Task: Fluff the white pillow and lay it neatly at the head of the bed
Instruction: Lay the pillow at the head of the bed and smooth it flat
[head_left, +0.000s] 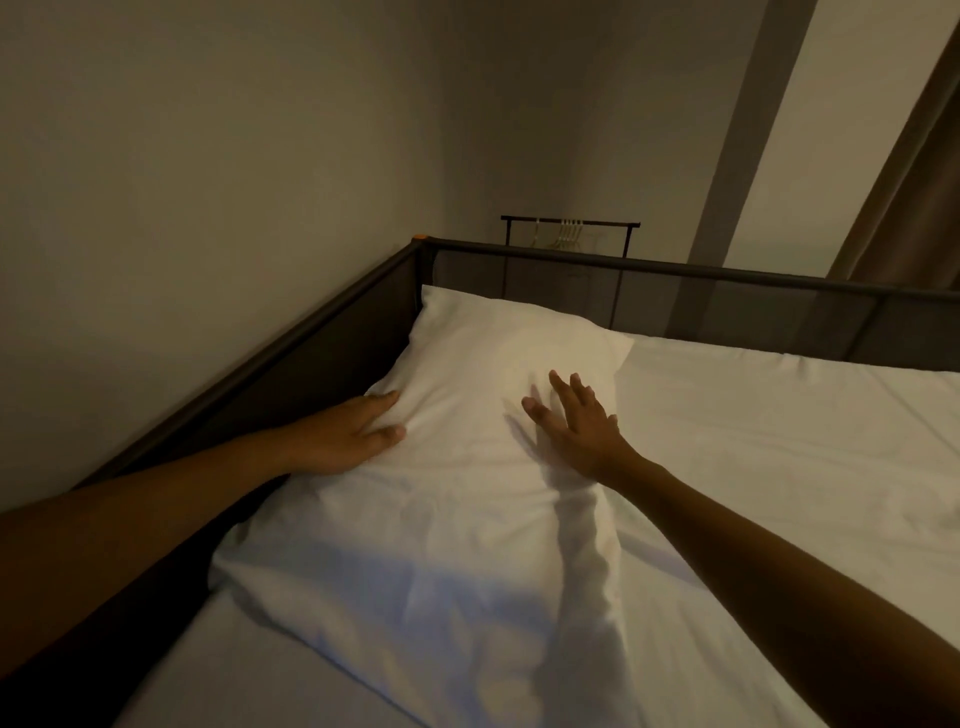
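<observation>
The white pillow (457, 499) lies lengthwise on the white sheet (779, 467), along the dark left rail of the bed frame (249, 374), its far corner near the frame's back corner. My left hand (348, 436) rests flat against the pillow's left edge, fingers pressing into the fabric beside the rail. My right hand (576, 421) lies on top of the pillow's far right part, fingers spread, palm down. Neither hand grips anything.
A dark mesh end rail (675, 291) closes the far end of the bed. Behind it stands a clothes rack with several hangers (569, 231). A wall runs along the left, and a brown curtain (914, 197) hangs at the right.
</observation>
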